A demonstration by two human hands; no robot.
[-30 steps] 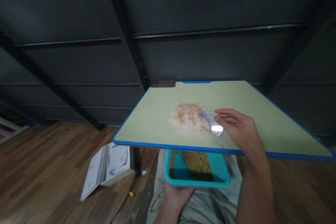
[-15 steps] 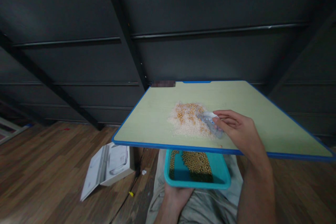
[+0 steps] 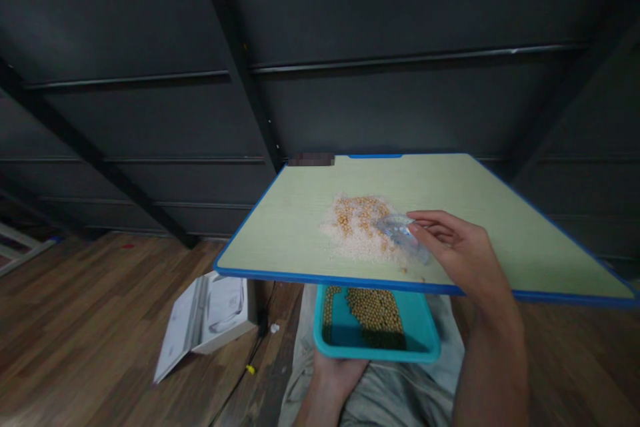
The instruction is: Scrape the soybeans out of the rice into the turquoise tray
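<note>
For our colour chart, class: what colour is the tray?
The tray is turquoise, showing best in the head view.

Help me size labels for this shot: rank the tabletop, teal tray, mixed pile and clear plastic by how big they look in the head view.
1. Tabletop
2. Teal tray
3. Mixed pile
4. Clear plastic, held in the right hand; being see-through, its outline is faint.

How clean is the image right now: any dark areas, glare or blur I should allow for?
Head view: the wall is dim, the tabletop brighter; the clear plastic piece in the right hand looks hazy, its edges hard to trace; the pale grains blur together; a pixelated patch covers the tabletop's far left corner.
</note>
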